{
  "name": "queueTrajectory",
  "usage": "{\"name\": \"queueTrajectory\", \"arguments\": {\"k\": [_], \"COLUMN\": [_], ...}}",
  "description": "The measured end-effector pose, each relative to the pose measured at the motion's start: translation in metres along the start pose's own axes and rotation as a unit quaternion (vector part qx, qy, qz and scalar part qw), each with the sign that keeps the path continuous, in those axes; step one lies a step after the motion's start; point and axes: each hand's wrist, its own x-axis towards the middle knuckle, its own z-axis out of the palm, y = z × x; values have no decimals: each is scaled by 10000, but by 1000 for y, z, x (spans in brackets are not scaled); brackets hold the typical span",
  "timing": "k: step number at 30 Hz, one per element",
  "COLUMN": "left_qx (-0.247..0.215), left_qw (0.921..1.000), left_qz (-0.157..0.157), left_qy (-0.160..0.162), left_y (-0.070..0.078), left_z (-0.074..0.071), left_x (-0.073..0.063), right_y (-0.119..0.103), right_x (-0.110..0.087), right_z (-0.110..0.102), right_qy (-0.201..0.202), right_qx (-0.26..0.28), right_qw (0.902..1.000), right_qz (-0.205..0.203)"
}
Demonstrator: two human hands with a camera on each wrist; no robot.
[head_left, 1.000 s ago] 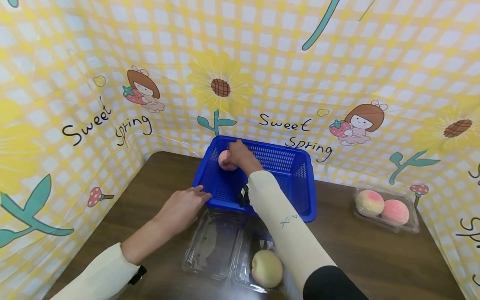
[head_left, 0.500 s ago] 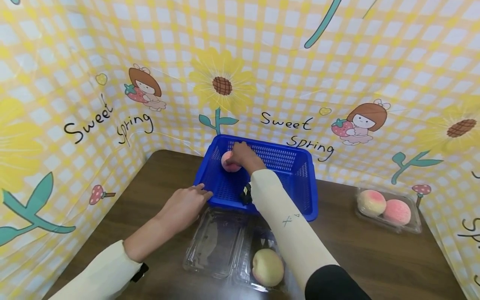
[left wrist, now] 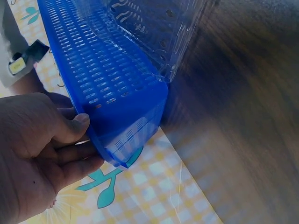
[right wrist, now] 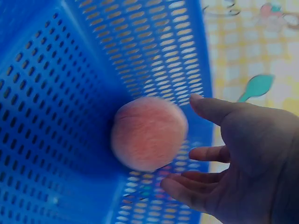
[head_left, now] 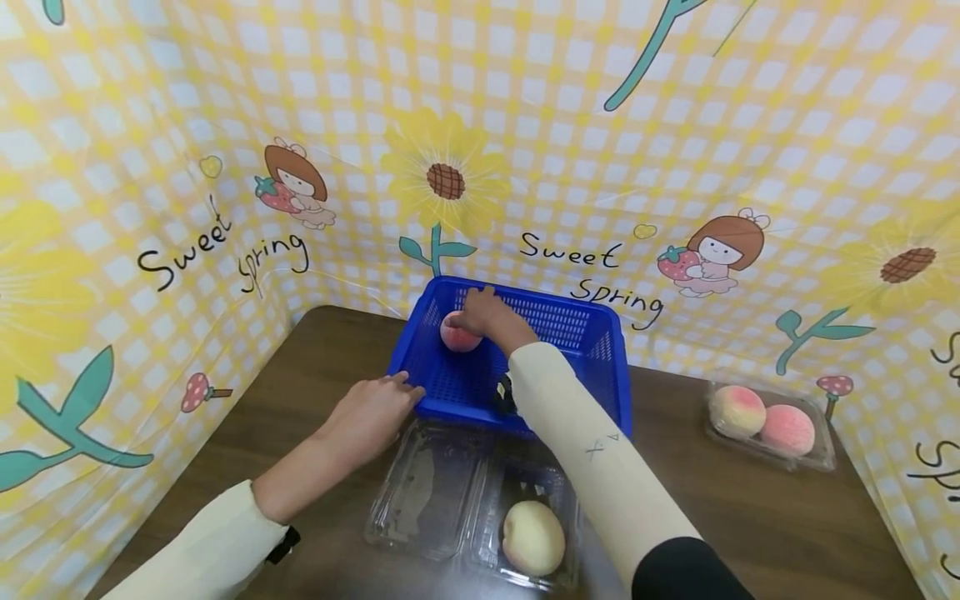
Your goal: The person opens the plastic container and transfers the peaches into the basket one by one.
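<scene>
A pink peach (head_left: 459, 335) (right wrist: 149, 133) lies in the left back corner of the blue plastic basket (head_left: 450, 383). My right hand (head_left: 495, 318) (right wrist: 247, 156) is just beside it over the back wall; in the right wrist view its thumb and fingers are spread, with a gap to the peach. My left hand (head_left: 371, 412) (left wrist: 37, 144) grips the basket's rim at the front left corner, thumb on the outer wall, fingers over the edge. In front of the basket, an opened clear plastic clamshell box (head_left: 423, 500) holds one pale yellow peach (head_left: 534, 537) in its right half.
A second clear box (head_left: 821, 446) with two pink-and-yellow peaches (head_left: 738, 410) sits at the right end of the brown table (head_left: 697, 492). A yellow checked cloth (head_left: 352, 100) with printed flowers rises behind and along both sides. The clamshell touches the basket's front.
My right hand has let go of the peach and moved slightly right, its fingers opening. The peach stays in the basket corner. My left hand keeps its grip on the rim.
</scene>
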Motion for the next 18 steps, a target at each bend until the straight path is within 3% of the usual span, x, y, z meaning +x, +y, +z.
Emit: {"name": "queueTrajectory", "arguments": {"k": [4,9,18], "left_qx": [24,40,44], "left_qw": [10000,9998,9998], "left_qz": [17,47,37], "left_qy": [87,179,178], "left_y": [0,1,-2], "left_z": [2,3,5], "left_x": [-1,-1,-5], "right_y": [-2,9,42], "right_x": [-18,-56,-144], "right_z": [-14,-29,-12], "right_qy": [147,492,1476], "right_qx": [-88,-444,-1046], "right_qw": [9990,9917,9567], "right_qz": [-413,-1100,-2281]}}
